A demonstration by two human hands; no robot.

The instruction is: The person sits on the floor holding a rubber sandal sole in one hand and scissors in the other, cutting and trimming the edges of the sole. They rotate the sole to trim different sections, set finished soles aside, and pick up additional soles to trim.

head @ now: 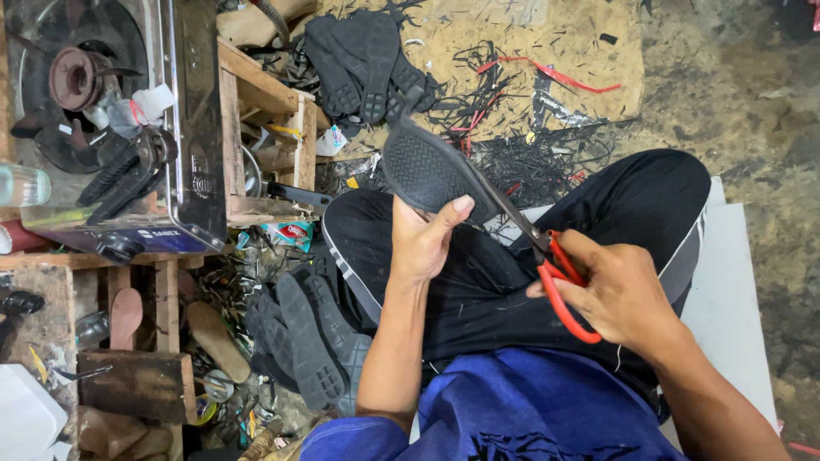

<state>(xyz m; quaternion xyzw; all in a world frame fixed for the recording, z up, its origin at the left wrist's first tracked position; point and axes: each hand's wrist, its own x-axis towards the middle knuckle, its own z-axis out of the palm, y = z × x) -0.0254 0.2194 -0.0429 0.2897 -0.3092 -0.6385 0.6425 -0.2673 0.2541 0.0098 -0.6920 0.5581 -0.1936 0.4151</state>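
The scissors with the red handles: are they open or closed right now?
Closed, or nearly. The scissors in the right hand show their blades as one thin line running along the edge of the black sole.

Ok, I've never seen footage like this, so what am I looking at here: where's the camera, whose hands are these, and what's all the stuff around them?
The one picture comes from a camera worn on a seated person's head, looking down at the lap and floor. The left hand holds a black rubber shoe sole with a textured tread. The right hand grips red-handled scissors, whose blades lie along the sole's edge. More black soles lie in a pile beyond it and in a second pile by the left knee. Thin black and red trimmings litter the ground. On the left stands a rough wooden bench bearing a metal gas stove.
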